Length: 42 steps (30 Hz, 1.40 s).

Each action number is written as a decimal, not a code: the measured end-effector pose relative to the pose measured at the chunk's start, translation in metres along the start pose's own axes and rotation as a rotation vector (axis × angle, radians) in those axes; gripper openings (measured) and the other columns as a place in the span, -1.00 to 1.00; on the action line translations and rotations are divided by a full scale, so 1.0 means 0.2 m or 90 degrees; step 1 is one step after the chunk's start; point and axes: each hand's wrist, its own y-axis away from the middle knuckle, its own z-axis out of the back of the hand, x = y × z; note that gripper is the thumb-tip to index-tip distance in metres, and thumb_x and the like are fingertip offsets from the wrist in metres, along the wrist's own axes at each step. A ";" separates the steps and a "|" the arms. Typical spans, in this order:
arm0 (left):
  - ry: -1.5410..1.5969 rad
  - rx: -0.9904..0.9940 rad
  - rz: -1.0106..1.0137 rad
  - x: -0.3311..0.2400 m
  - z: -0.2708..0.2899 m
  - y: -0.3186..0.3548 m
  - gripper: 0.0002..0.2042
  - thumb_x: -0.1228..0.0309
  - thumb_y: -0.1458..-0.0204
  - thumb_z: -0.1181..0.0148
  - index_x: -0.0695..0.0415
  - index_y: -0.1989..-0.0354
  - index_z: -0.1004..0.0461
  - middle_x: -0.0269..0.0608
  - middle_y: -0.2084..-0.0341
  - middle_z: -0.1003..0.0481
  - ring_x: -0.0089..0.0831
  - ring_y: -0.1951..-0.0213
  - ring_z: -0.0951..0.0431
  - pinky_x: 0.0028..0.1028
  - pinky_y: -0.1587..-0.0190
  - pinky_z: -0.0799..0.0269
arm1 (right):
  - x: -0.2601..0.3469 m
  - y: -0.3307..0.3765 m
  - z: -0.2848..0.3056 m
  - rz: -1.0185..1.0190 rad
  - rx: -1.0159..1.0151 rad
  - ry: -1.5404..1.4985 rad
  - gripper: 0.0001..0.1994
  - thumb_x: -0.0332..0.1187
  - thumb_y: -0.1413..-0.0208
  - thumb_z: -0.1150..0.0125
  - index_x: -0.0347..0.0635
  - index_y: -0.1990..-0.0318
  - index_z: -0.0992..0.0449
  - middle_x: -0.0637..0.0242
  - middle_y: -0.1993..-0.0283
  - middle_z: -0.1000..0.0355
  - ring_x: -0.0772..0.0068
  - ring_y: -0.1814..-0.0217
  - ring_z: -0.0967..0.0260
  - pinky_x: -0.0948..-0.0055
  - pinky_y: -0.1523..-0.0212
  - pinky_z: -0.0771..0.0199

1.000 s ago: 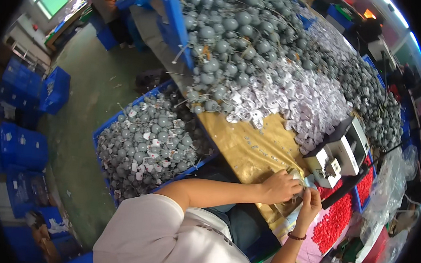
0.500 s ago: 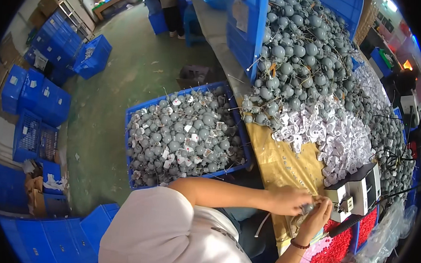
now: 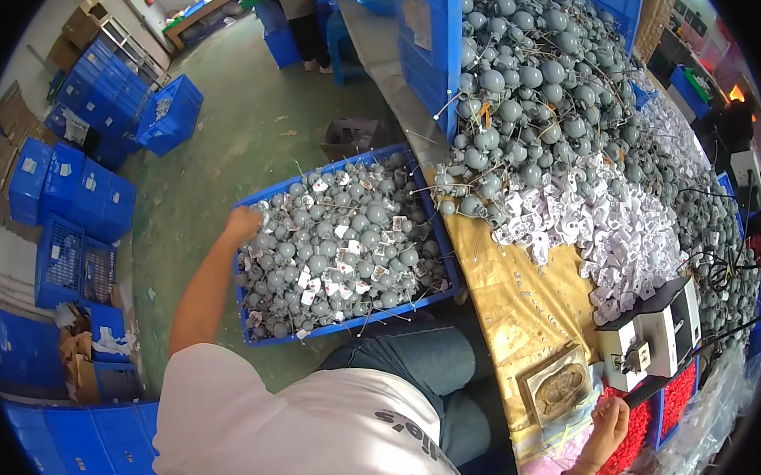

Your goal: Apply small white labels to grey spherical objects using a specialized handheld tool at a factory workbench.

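My left hand (image 3: 244, 224) reaches over the far left corner of a blue bin (image 3: 340, 329) heaped with round grey plastic parts (image 3: 328, 234). Its fingers point down among the parts and are mostly hidden, so whether it holds one cannot be seen. At the right, my right hand (image 3: 610, 423) hovers by the red small pieces (image 3: 624, 461) with thumb and fingers pressed together. Anything in that pinch is too small to make out. A square mould-like block with a rounded hollow (image 3: 559, 386) lies on the gold-covered table (image 3: 504, 284) beside this hand.
A white-and-black bench device (image 3: 649, 341) stands behind my right hand. White small parts (image 3: 586, 220) and a large heap of grey parts (image 3: 538, 90) cover the table's far side. Blue crates (image 3: 83, 189) line the left wall. A person (image 3: 296, 15) stands far off.
My left hand has swung from the table to the far left corner of the blue bin. My right hand has shifted down toward the red pieces, and the square block is uncovered.
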 end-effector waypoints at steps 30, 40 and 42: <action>-0.191 0.258 -1.068 -2.23 -1.21 1.34 -0.80 0.50 -0.03 -0.16 0.13 0.15 -0.52 -0.08 0.29 -0.51 -0.05 0.14 -0.53 -0.14 0.14 -0.49 | -0.32 -0.07 0.55 0.277 -0.185 0.964 -0.89 -0.47 -0.05 -0.26 -0.19 0.26 -0.50 0.12 0.24 -0.43 -0.01 0.13 -0.41 0.09 0.14 -0.42; 0.222 0.697 -1.186 -2.21 -1.14 2.03 -0.78 0.44 -0.04 -0.29 0.11 0.13 -0.51 -0.13 0.27 -0.51 -0.07 0.15 -0.53 -0.18 0.05 -0.47 | -0.23 -0.04 0.54 0.307 -0.258 0.776 -0.82 -0.60 -0.12 -0.17 -0.26 0.12 -0.55 0.13 0.26 -0.39 0.09 0.17 -0.39 0.20 0.15 -0.43; 0.149 0.686 -1.228 -2.14 -1.20 2.14 -0.77 0.47 -0.04 -0.28 0.10 0.11 -0.51 -0.12 0.25 -0.48 -0.08 0.14 -0.51 -0.18 0.05 -0.47 | -0.17 -0.04 0.46 0.276 -0.274 0.637 -0.81 -0.60 -0.20 -0.13 -0.27 0.07 -0.56 0.19 0.28 -0.38 0.23 0.20 -0.38 0.32 0.19 -0.42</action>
